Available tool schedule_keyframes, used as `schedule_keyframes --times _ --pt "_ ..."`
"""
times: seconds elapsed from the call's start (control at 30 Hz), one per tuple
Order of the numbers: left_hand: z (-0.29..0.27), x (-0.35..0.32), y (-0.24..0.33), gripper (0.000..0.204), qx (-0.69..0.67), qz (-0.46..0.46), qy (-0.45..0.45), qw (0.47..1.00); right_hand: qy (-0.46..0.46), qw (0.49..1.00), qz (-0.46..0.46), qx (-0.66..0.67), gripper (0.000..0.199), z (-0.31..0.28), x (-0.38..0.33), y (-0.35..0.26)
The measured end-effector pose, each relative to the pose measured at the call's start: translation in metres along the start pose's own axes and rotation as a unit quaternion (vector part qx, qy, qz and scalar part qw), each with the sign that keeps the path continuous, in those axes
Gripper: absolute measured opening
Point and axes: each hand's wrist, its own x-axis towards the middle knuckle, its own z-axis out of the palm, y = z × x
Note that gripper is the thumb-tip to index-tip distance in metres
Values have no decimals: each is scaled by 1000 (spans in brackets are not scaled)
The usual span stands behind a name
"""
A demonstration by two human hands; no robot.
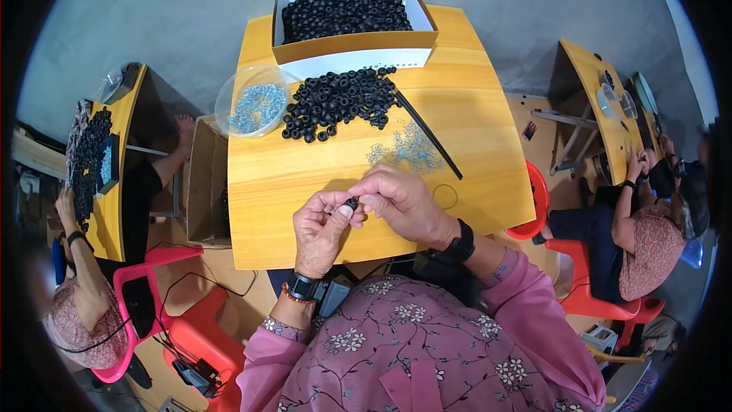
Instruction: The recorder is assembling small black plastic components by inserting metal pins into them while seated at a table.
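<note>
Near the front edge of the wooden table [297, 172], my left hand [319, 235] pinches a small round black plastic piece [352, 202] between thumb and fingers. My right hand [408, 202] meets it there, its thumb and forefinger pressed together; what they hold is too small to make out. Beyond my hands lies a scatter of tiny silvery pieces [412, 149], with a slim black rod [431, 137] slanting beside it. Farther back is a heap of black plastic pieces with holes [335, 104]. A clear round tub [223, 107] to its left holds pale blue-silver bits.
At the table's far end stands a brown-and-white box [354, 51] full of black pieces. A cardboard carton [206, 183] is at the left, a red basin [544, 217] at the right. Co-workers sit at side tables [114, 206] on both sides. A thin ring [455, 200] lies near my right hand.
</note>
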Motion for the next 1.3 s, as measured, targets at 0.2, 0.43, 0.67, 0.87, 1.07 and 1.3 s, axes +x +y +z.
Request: schedule_keyframes --times 0.2,0.43,0.67,0.87,1.07,1.3 --pt "2 0 2 16 -6 1 8 1000 18 999 -17 -46 15 4 2 -8" --pt "0 0 -1 15 -3 1 1 1000 20 999 -1 -37 19 5 1 -5" --pt "1 0 1 14 4 0 10 1000 2 999 -7 -48 18 3 3 -3" --pt "0 0 2 13 13 -6 7 1000 -37 995 -34 -89 14 -5 6 -2" --pt "0 1 1 9 -2 -10 11 1000 -36 997 -12 -66 8 -2 5 0" --pt "-3 3 3 9 -9 -48 -11 999 -4 997 -37 -63 9 9 -6 3"
